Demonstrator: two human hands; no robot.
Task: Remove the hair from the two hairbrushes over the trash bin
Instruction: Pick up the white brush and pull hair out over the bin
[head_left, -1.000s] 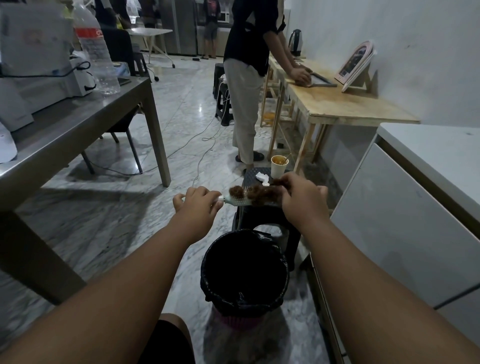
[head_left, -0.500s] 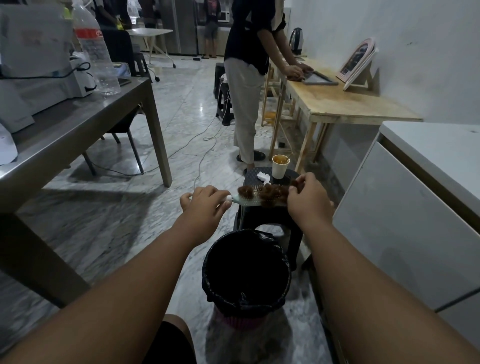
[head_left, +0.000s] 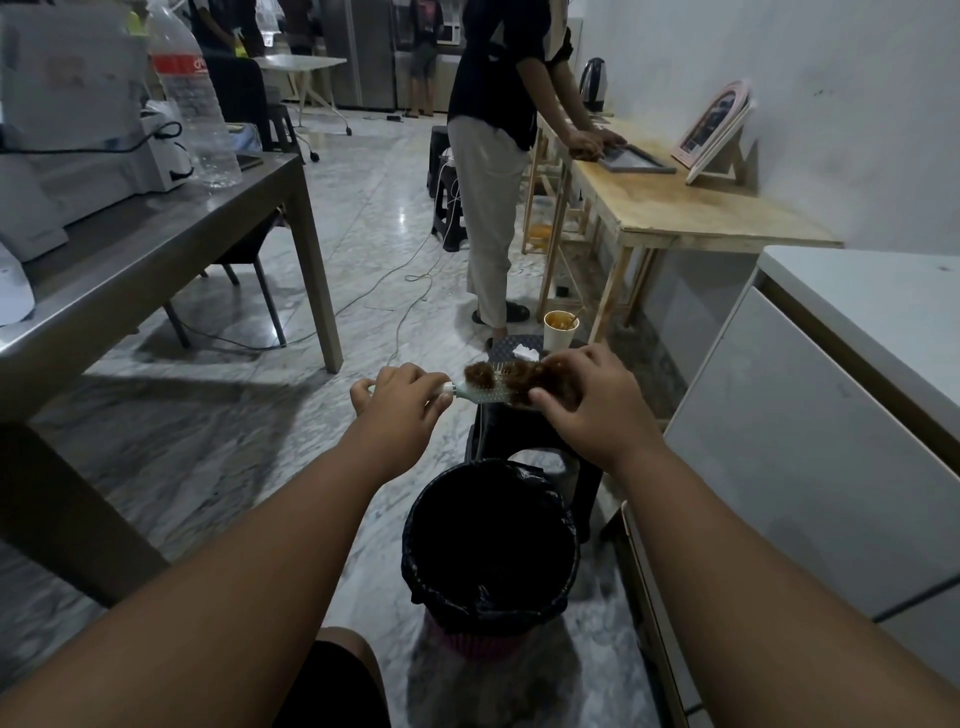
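Note:
My left hand grips the handle of a pale green hairbrush, held level above and just beyond the trash bin. Brown hair is tangled over the brush's bristles. My right hand pinches the clump of hair at the brush's far end between thumb and fingers. The bin is lined with a black bag and stands on the floor between my arms. A second hairbrush is not in view.
A black stool behind the bin holds a paper cup and a white tissue. A metal table stands left, a white cabinet right. A person stands at a wooden table. Cables cross the floor.
My right hand has shifted from the brush's tip onto the hair, thumb now under the clump. The brush and left hand have stayed almost still.

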